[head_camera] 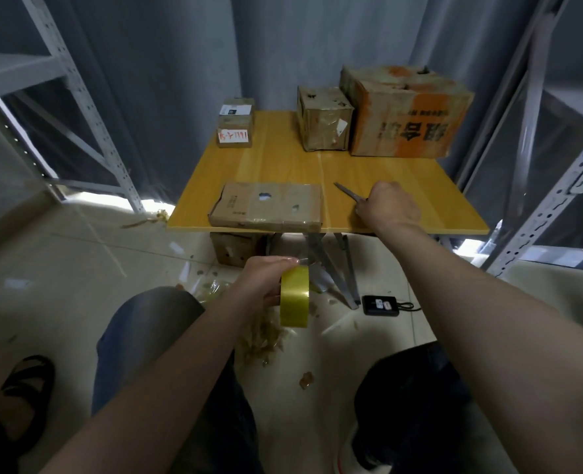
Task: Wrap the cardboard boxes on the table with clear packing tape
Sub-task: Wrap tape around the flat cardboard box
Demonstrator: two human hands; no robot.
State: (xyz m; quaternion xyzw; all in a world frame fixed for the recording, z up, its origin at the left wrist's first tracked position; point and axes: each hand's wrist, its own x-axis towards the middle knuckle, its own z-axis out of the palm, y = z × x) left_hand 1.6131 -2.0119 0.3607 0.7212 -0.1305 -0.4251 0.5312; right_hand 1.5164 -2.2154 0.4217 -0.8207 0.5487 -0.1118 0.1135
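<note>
Tape (294,295) sits gripped in the left hand (266,282) below the near edge of the table (283,162), likely ready to feed. The right hand (391,208) curls its fingers round a blade (346,192) beside the flat box (269,206) at that edge, probably for cutting.

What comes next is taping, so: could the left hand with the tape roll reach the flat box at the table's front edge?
Probably yes: the left hand holds the tape roll just in front of the flat box, with nothing between them.
</note>
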